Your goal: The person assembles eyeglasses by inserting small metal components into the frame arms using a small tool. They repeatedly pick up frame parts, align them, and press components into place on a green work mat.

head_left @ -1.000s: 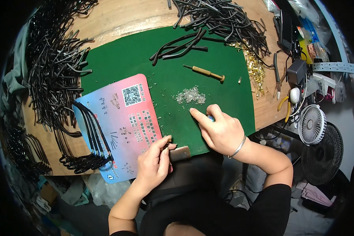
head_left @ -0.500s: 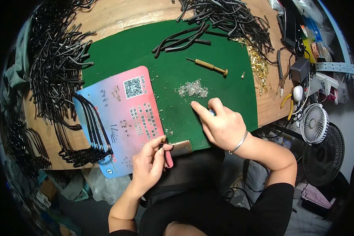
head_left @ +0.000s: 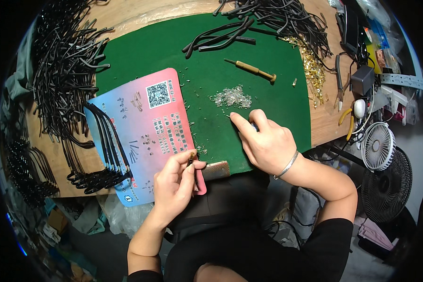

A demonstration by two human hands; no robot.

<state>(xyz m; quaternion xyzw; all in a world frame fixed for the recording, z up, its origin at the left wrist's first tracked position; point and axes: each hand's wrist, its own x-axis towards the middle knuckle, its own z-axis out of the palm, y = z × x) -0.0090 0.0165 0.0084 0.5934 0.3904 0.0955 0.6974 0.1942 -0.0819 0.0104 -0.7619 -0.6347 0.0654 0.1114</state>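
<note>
Head view: small dark part (head_left: 190, 162) was clamped between thumb and forefinger of the left hand (head_left: 175, 181), over the near right corner of the pink-blue printed card (head_left: 150, 98). Part type could not be told, mostly covered by fingers. Brown ridged block (head_left: 217, 170) was set just right of it, at the near edge of the green mat (head_left: 268, 51). Blue item (head_left: 254, 127), mostly hidden, was enclosed by curled fingers of the right hand (head_left: 270, 145); forefinger was held extended, tip just short of the pile of tiny silvery pieces (head_left: 232, 97). Mat contact could not be told. Gold-coloured screwdriver (head_left: 250, 69) was laid beyond the pile, unheld. Loose black spectacle temples (head_left: 226, 44) were laid farther back; gold-coloured metal parts (head_left: 312, 66) were heaped along the mat's right edge.
</note>
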